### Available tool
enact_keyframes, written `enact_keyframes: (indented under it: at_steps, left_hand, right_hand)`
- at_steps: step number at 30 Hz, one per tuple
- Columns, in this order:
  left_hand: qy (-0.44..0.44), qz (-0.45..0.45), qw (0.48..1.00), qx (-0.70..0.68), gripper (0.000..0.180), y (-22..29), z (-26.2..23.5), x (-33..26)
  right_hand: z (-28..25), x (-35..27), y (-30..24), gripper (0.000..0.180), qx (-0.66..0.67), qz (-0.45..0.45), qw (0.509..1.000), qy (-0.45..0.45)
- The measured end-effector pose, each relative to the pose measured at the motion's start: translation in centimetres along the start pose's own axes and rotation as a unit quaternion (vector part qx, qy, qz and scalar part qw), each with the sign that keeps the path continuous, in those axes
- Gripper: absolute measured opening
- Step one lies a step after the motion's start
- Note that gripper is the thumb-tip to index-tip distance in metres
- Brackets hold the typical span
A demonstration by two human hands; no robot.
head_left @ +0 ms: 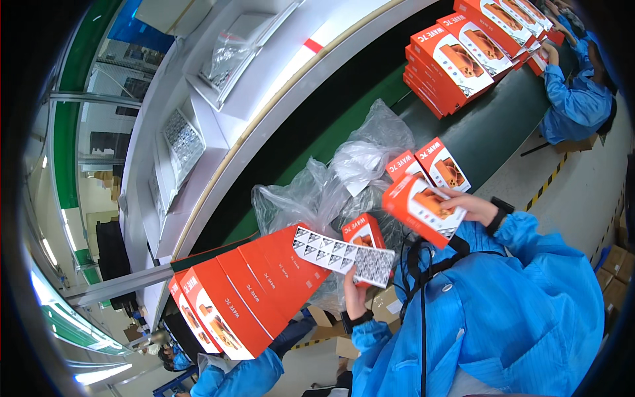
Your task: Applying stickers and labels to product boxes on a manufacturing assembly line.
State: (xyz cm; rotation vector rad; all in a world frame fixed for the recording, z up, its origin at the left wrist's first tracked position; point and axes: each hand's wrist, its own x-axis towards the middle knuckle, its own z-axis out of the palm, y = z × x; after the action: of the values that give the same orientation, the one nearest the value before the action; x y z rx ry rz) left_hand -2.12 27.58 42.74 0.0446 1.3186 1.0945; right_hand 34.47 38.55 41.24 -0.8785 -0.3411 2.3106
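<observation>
My left hand (354, 294) pinches a long sticker sheet (337, 254), printed with rows of dark triangles and curling across the front of a row of boxes. In my right hand (475, 206) is an orange and white product box (418, 210), tilted, with my fingers over its right edge. Just beyond it an upright orange and white box (444, 165) stands beside another that is partly hidden. Between my hands another orange box (364, 231) sits partly behind the sheet. A long row of orange boxes (258, 284) stands to the left.
Crumpled clear plastic bags (297, 195) lie on the dark green conveyor belt (317, 142). Stacked orange boxes (443, 63) stand at the far right, near a co-worker in blue (575, 99). White trays (182, 149) with sticker sheets rest on the ledge. Another person's blue sleeve (245, 377) shows below.
</observation>
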Motion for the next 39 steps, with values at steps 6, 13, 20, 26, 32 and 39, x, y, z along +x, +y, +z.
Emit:
enact_keyframes:
  at_steps: [6,13,20,26,32,39]
  left_hand:
    - [-0.064,0.031,0.997,0.008,0.045,-2.6,8.1,-1.2]
    - [-0.068,0.217,0.920,0.318,0.048,-11.6,14.5,12.5]
    - [-0.119,0.003,0.991,0.056,0.046,-15.2,15.3,12.9]
    - [-0.151,-0.019,0.988,0.033,0.049,-13.7,14.1,10.6]
    - [-0.192,0.093,0.971,0.107,0.068,-6.0,18.4,-2.0]
    - [-0.283,0.119,0.943,0.132,0.055,0.9,38.0,-5.4]
  right_hand:
    - [-4.9,-4.6,-3.0,0.066,-0.107,-0.203,0.956,0.185]
    - [-8.2,0.5,-2.5,0.068,-0.354,-0.254,0.881,0.183]
    - [-12.7,1.5,-0.1,0.063,-0.142,-0.167,0.971,0.099]
    - [-9.9,-0.3,-0.3,0.063,-0.181,-0.156,0.965,0.108]
    - [0.5,-11.0,-6.0,0.088,-0.291,-0.299,0.909,0.010]
    - [1.2,-14.9,-24.4,0.055,-0.233,-0.384,0.889,0.086]
